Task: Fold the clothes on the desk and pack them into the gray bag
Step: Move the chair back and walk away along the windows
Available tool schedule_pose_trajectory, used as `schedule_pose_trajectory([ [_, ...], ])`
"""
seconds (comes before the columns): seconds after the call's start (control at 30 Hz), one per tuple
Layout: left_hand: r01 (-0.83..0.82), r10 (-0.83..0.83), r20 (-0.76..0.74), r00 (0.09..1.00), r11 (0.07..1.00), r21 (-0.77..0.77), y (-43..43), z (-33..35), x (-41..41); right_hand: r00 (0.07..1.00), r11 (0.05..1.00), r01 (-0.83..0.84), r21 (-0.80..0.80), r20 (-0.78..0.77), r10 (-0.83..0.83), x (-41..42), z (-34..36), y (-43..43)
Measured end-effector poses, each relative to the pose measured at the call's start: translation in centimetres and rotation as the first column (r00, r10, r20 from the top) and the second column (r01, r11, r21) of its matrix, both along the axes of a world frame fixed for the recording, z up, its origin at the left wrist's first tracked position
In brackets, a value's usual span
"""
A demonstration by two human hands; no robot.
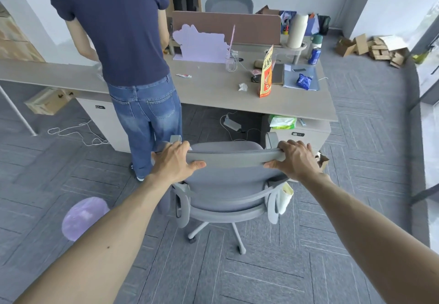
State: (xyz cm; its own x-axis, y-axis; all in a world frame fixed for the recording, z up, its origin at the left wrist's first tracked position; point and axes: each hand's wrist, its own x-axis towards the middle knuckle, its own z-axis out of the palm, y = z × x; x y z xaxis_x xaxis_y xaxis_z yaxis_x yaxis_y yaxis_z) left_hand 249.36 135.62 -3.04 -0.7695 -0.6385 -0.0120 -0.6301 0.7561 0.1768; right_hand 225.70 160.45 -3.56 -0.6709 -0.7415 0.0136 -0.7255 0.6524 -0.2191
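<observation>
A grey office chair point(228, 185) stands in front of the wooden desk point(213, 89), its back toward me. My left hand point(174, 161) grips the left end of the chair's top edge, thumb on the near side. My right hand point(294, 158) grips the right end the same way. No clothes and no gray bag show in this view. The desk carries an orange snack bag point(266, 73), a blue packet point(303, 81), a crumpled tissue point(242, 87) and a blurred-out pale shape point(202, 44).
A person in a navy shirt and jeans point(142, 104) stands at the desk, left of the chair. A purple bag point(83, 218) lies on the carpet at lower left. Cables and a power strip point(231, 124) lie under the desk. Cardboard scraps point(375, 48) are piled at far right.
</observation>
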Motion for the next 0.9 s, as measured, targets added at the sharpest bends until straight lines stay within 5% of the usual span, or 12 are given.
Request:
schedule_pose_trajectory([
  [0.9, 0.137, -0.136, -0.015, 0.991, 0.988, 0.064, -18.6, -0.3, -9.8, 0.984, 0.982, 0.179, -0.063, 0.004, -0.179, -5.7, -0.8, -15.1],
])
